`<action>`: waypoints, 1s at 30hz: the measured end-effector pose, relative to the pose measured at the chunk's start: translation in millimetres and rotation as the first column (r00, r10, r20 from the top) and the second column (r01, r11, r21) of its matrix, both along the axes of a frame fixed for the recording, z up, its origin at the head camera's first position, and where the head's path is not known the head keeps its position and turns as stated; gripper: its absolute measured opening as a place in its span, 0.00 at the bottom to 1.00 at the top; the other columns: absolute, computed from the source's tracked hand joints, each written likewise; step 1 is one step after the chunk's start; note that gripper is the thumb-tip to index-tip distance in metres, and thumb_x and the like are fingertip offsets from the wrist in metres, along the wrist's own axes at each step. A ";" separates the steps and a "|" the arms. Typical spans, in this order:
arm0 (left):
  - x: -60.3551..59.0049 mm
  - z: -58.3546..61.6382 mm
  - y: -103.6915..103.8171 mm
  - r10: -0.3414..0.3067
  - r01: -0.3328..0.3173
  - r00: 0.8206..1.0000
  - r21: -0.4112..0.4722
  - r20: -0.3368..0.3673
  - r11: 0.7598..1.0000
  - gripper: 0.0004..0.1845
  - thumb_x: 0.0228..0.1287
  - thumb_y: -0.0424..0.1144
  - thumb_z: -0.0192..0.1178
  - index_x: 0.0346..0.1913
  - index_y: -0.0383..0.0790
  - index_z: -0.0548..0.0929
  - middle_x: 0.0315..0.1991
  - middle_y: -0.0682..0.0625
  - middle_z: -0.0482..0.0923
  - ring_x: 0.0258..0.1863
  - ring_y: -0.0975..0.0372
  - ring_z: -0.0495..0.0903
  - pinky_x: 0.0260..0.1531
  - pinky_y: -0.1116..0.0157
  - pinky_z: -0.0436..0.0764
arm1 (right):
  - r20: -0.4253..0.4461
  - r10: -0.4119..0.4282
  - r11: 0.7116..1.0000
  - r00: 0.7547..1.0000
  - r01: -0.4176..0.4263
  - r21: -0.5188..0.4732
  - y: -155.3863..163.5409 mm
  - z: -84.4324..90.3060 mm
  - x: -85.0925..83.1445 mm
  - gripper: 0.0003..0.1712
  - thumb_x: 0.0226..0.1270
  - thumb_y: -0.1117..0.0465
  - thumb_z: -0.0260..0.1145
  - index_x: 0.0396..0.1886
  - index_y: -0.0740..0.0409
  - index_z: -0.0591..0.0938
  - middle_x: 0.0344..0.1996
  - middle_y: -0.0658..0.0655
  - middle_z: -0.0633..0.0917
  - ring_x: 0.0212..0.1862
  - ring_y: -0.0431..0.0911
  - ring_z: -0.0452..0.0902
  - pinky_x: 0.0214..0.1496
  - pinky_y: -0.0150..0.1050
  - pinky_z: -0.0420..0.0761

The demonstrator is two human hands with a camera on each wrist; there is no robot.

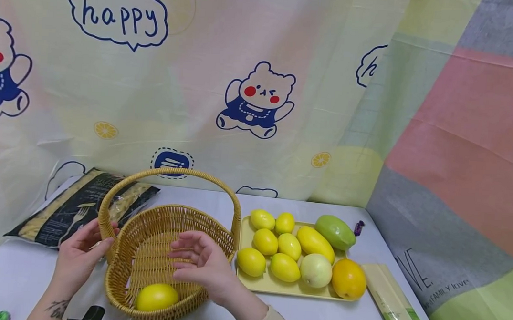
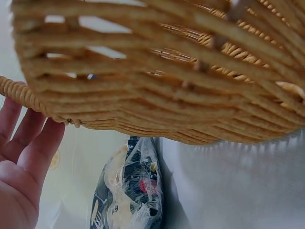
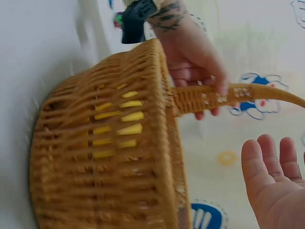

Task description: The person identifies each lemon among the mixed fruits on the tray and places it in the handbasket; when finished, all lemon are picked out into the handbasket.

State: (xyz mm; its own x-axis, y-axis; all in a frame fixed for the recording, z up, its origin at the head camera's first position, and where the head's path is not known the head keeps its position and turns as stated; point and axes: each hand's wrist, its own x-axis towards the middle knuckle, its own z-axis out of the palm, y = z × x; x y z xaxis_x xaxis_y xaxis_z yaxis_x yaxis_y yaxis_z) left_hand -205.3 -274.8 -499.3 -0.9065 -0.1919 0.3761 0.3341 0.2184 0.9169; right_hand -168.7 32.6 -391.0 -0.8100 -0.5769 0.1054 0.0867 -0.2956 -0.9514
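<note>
- From the head camera we see a wicker basket on the white table, with one yellow lemon lying at its near edge inside.
- Our left hand rests against the basket's left side where the handle joins; fingers are loosely bent, thumb touching the handle base.
- Our right hand hovers above the basket's right part, fingers spread and relaxed, holding nothing.
- Just right of the basket sits a yellow tray carrying lemons, a green mango and an orange.
- A dark pasta bag lies behind the basket at left; its print is too small to read. The backdrop cloth reads "happy".
- The left wrist view shows the left hand's fingers touching the basket rim, the pasta bag below.
- The right wrist view shows the left hand's fingers curled round the handle, and the right hand's open palm apart from the basket.
</note>
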 end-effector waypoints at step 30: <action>16.0 21.5 14.4 0.003 -0.003 1.000 0.064 0.006 0.998 0.29 0.60 0.32 0.60 0.66 0.40 0.67 0.45 0.64 0.81 0.43 0.73 0.78 0.37 0.79 0.80 | -0.095 -0.608 0.785 0.788 0.615 0.079 109.9 -65.3 -30.1 0.36 0.45 0.79 0.66 0.57 0.71 0.65 0.48 0.48 0.77 0.58 0.46 0.70 0.69 0.48 0.62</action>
State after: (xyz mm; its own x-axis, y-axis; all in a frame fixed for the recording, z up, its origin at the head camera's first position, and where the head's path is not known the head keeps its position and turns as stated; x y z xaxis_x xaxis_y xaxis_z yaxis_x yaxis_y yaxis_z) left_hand -189.2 -260.3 -477.8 -0.9080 -0.2182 0.3577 0.3282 0.1604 0.9309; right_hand -198.8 142.6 -456.3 -0.9903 0.0268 0.1361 -0.1387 -0.1694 -0.9757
